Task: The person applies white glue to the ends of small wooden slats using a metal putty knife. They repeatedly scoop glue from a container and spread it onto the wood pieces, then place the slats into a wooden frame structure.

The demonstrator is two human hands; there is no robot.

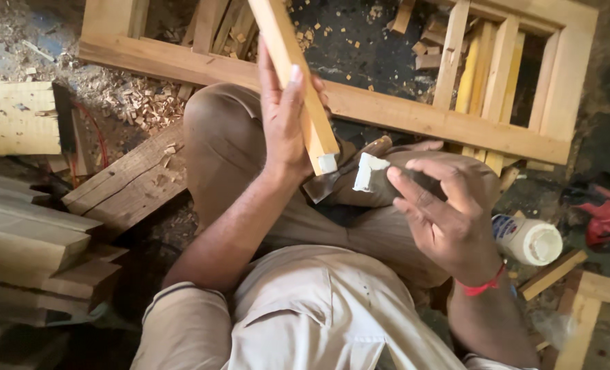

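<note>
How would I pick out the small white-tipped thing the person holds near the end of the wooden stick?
Start at the big pale wooden frame lying flat on the floor, then come down to the person's knees in front of it. The right hand holds a short dark-handled applicator beside the slat gripped by the left hand. Its tip alone is thickly coated white, unlike the bare wood around it.

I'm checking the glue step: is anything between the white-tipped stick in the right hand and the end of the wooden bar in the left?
Nothing visible. The stick's white tip sits just right of the wooden bar end, open gap between. The hatchet lies below, behind that gap.
</note>
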